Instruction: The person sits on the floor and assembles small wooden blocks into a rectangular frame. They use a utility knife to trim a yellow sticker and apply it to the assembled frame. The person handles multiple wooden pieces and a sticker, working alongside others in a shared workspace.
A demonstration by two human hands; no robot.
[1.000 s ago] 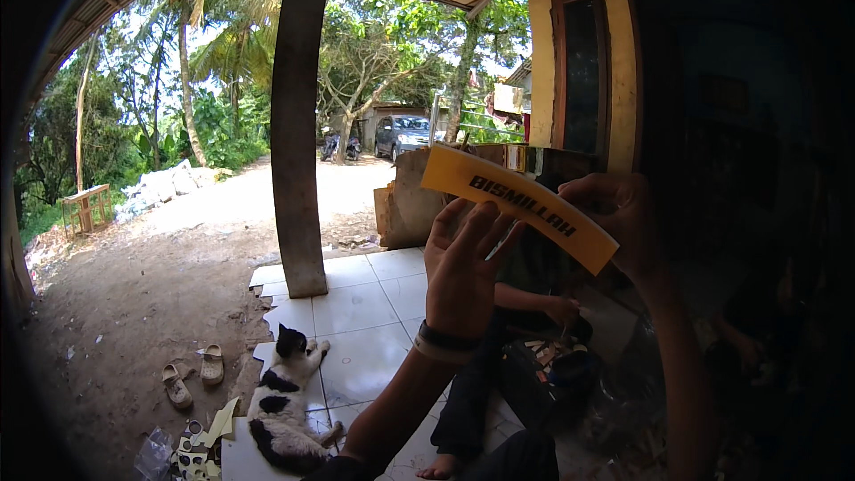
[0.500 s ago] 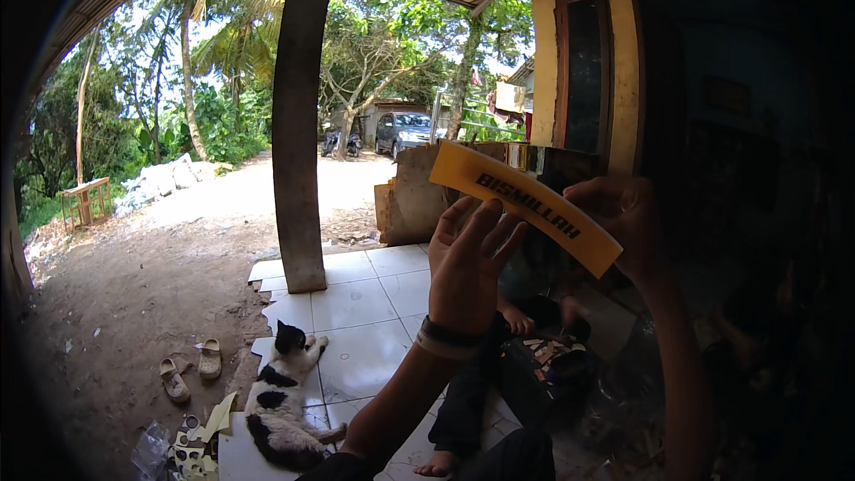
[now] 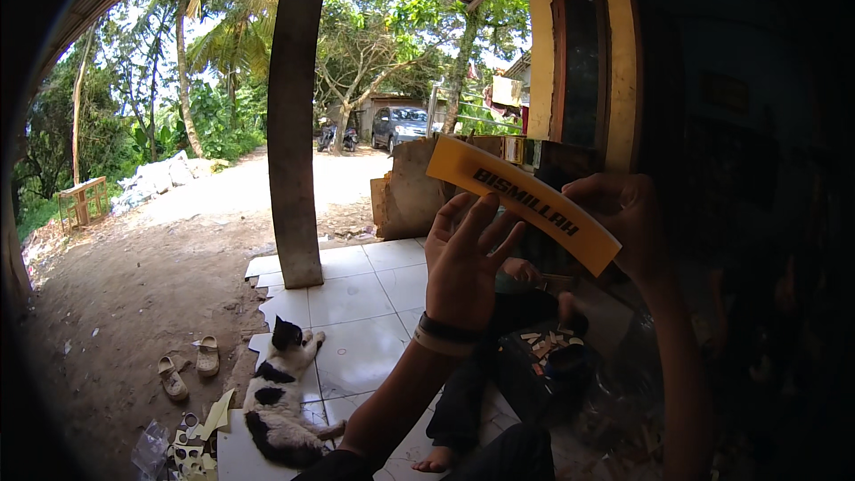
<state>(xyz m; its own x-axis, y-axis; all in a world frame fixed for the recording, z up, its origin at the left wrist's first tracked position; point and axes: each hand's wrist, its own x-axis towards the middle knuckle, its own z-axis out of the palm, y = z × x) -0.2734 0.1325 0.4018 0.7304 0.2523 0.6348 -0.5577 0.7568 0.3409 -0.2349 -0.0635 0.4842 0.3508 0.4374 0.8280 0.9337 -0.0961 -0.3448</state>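
Note:
A curved yellow-orange strip (image 3: 527,203) with dark lettering is raised in front of me, slanting down to the right. My left hand (image 3: 461,272), with a dark band and a pale band at the wrist, has its fingertips at the strip's lower edge, other fingers loosely spread. Behind the strip's right half, my right hand (image 3: 628,218) grips it with bent fingers. Its thumb and part of the grip are hidden in shadow.
A black-and-white cat (image 3: 283,401) lies on the white tiles (image 3: 352,356). Another person's leg (image 3: 459,410) and a dark box of small pieces (image 3: 548,352) are below my hands. Clogs (image 3: 207,356) and yellow scraps (image 3: 191,445) lie left; a post (image 3: 296,125) stands ahead.
The strip and both hands hold nearly the same position, with the view shifted slightly. Below, the other person's hand has moved up from the box of pieces.

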